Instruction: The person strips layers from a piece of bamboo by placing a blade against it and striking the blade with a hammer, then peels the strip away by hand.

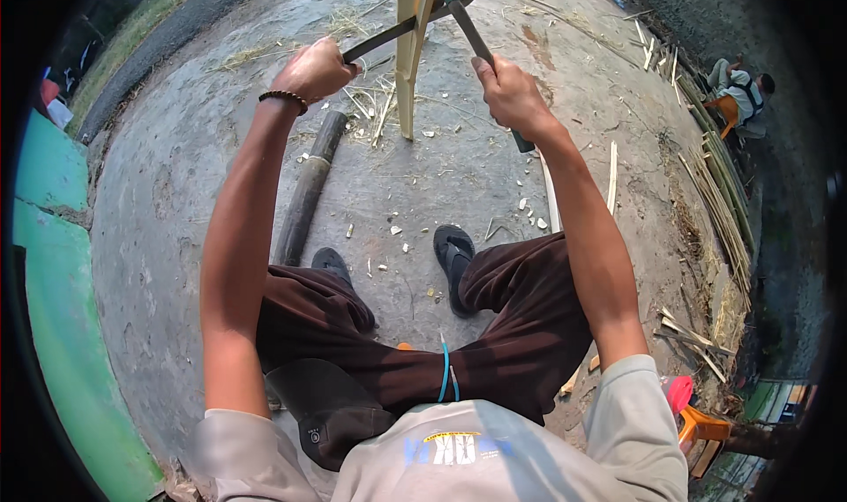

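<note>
At top centre of the head view, your left hand [315, 70] is closed on the handle of a long machete [401, 27], blade set into an upright split bamboo stalk [408, 70]. Your right hand [509, 92] is clamped on a dark mallet stick [476, 39] meeting the blade. Left of centre: dark bamboo log [309, 189] on concrete ground [159, 193]. Right edge: bamboo strips [719, 193], seated person [739, 87].

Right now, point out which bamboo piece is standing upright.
The pale split bamboo stalk between both hands stands upright; the dark bamboo pole lies flat on the concrete.
</note>
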Demonstrator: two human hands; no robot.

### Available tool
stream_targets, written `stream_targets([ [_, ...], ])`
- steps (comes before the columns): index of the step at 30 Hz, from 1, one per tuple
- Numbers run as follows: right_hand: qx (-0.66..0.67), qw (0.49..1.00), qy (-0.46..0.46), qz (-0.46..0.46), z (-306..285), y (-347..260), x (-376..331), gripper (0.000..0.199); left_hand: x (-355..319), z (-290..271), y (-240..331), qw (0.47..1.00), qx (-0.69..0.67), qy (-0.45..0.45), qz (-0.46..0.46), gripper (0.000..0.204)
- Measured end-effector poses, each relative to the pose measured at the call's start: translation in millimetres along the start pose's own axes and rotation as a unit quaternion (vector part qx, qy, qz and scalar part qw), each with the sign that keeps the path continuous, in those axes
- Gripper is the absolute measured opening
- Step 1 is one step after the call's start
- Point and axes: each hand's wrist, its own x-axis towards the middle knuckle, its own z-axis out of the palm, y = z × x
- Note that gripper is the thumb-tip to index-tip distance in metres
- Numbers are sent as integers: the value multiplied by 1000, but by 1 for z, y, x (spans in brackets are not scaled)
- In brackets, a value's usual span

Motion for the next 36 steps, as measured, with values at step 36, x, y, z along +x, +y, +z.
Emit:
stream_targets([
  [36, 366, 923, 100, -60, -51, -56, -48, 40, 2, -20, 14, 986, 27, -114, -120, 35],
])
